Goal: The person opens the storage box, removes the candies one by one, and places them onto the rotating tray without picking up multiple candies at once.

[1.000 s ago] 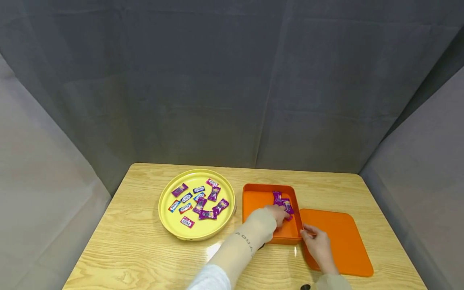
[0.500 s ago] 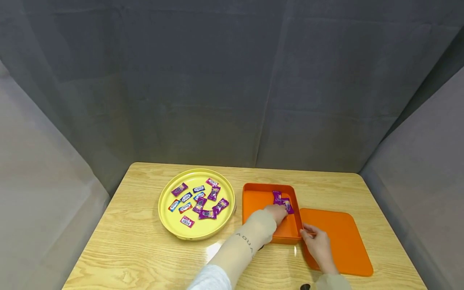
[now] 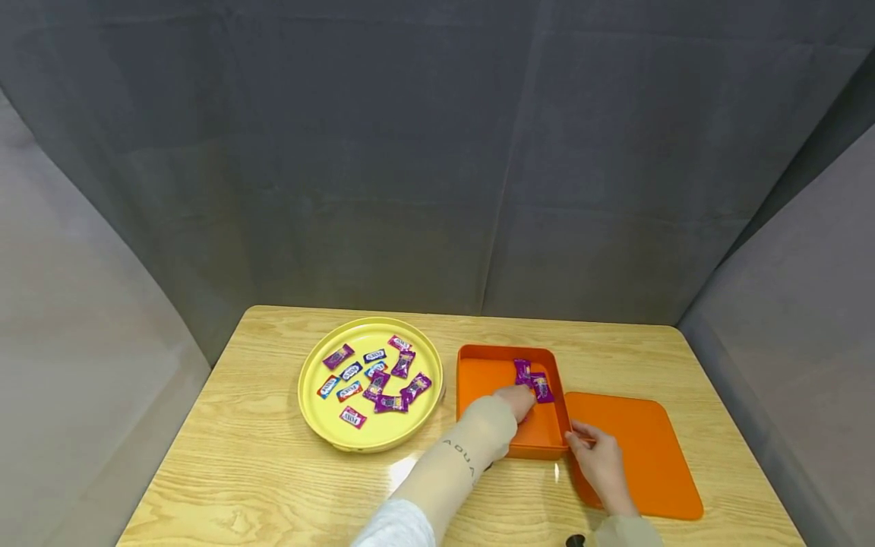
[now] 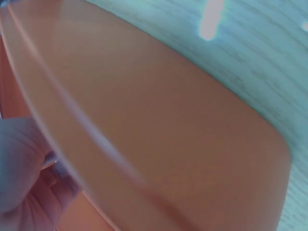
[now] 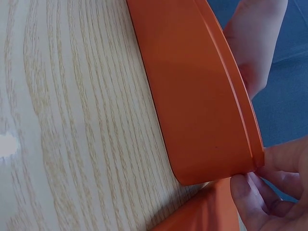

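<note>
My left hand (image 3: 517, 400) is down inside the orange box (image 3: 478, 357), fingers curled. A glossy sliver of something, which looks like a purple-wrapped candy, shows between thumb and fingers in the left wrist view; the hand (image 4: 29, 178) and box wall (image 4: 159, 110) hide most of it. Two purple-wrapped candies (image 3: 542, 388) lie beyond the fingers on the box floor. With thumb and fingers, my right hand (image 3: 601, 463) pinches the box's near right corner. That grip at the rim shows plainly in the right wrist view, where the right hand (image 5: 274, 187) meets the corner.
A round yellow tray (image 3: 314, 422) with purple, red, blue and pink wrapped candies stands left of the box. To the right lies a flat orange lid (image 3: 656, 463), partly under my right hand. A grey cloth (image 3: 369, 190) hangs behind the wooden table (image 3: 225, 471).
My left hand has drawn slightly left inside the box. The third purple candy, seen under its fingers a second ago, is gone from that spot. The right hand stays at the corner.
</note>
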Tool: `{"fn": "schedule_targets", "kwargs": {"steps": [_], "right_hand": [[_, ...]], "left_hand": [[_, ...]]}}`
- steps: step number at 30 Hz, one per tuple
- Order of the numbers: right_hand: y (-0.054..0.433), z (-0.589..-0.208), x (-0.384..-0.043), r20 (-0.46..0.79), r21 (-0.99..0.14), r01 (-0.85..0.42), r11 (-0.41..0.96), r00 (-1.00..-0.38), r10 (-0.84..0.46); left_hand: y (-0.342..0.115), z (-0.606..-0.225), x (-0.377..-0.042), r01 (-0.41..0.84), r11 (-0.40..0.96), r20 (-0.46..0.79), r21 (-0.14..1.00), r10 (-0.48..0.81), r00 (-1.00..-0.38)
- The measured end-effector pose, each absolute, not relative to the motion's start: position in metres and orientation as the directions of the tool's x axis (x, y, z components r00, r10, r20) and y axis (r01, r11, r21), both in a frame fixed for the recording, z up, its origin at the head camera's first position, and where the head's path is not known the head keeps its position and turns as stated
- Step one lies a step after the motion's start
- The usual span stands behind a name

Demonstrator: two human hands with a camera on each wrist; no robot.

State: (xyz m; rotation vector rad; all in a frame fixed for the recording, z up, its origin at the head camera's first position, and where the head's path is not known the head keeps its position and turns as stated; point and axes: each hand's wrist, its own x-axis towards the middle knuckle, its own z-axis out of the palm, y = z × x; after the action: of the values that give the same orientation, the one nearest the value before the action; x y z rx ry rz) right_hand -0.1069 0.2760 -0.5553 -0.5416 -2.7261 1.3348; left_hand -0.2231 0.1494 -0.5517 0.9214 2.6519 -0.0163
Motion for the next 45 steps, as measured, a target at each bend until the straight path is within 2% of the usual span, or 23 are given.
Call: {"fn": "schedule_targets", "kwargs": {"steps": [1, 2, 8, 15, 21, 26, 28, 33, 35, 39, 45], "right_hand": [[0.276, -0.555, -0.107, -0.101, -0.777, 0.284, 0.562, -0.937, 0.334], [0.276, -0.555, -0.107, -0.101, -0.777, 0.284, 0.561, -0.937, 0.334], [0.276, -0.555, -0.106, -0.095, -0.774, 0.281, 0.567, -0.937, 0.335], [0.276, -0.555, -0.106, -0.085, -0.772, 0.277, 0.573, -0.937, 0.338], [0.276, -0.556, -0.107, -0.079, -0.773, 0.273, 0.573, -0.937, 0.340], [0.277, -0.556, -0.108, -0.088, -0.778, 0.274, 0.565, -0.938, 0.335], [0.277, -0.557, -0.107, -0.094, -0.779, 0.279, 0.562, -0.938, 0.334], [0.277, -0.558, -0.107, -0.100, -0.779, 0.282, 0.560, -0.937, 0.333], [0.276, -0.558, -0.107, -0.098, -0.780, 0.281, 0.560, -0.937, 0.335], [0.275, -0.557, -0.106, -0.091, -0.780, 0.272, 0.564, -0.941, 0.327], [0.275, -0.556, -0.106, -0.096, -0.789, 0.273, 0.551, -0.940, 0.328]], "left_hand": [[0.149, -0.553, -0.224, 0.648, 0.761, -0.302, 0.035, 0.627, -0.719], [0.150, -0.555, -0.225, 0.655, 0.755, -0.300, 0.019, 0.630, -0.717], [0.149, -0.561, -0.229, 0.652, 0.758, -0.286, 0.023, 0.630, -0.722], [0.145, -0.555, -0.229, 0.680, 0.733, -0.258, -0.022, 0.653, -0.712], [0.139, -0.553, -0.229, 0.671, 0.739, -0.247, 0.066, 0.663, -0.706], [0.132, -0.549, -0.234, 0.587, 0.756, -0.227, 0.290, 0.650, -0.725], [0.129, -0.544, -0.236, 0.570, 0.751, -0.221, 0.334, 0.650, -0.727], [0.119, -0.523, -0.240, 0.622, 0.719, -0.193, 0.310, 0.689, -0.699], [0.114, -0.516, -0.242, 0.625, 0.703, -0.171, 0.340, 0.700, -0.694], [0.100, -0.502, -0.248, 0.605, 0.687, -0.127, 0.403, 0.696, -0.706], [0.068, -0.485, -0.264, 0.628, 0.672, -0.009, 0.393, 0.686, -0.728]]}}
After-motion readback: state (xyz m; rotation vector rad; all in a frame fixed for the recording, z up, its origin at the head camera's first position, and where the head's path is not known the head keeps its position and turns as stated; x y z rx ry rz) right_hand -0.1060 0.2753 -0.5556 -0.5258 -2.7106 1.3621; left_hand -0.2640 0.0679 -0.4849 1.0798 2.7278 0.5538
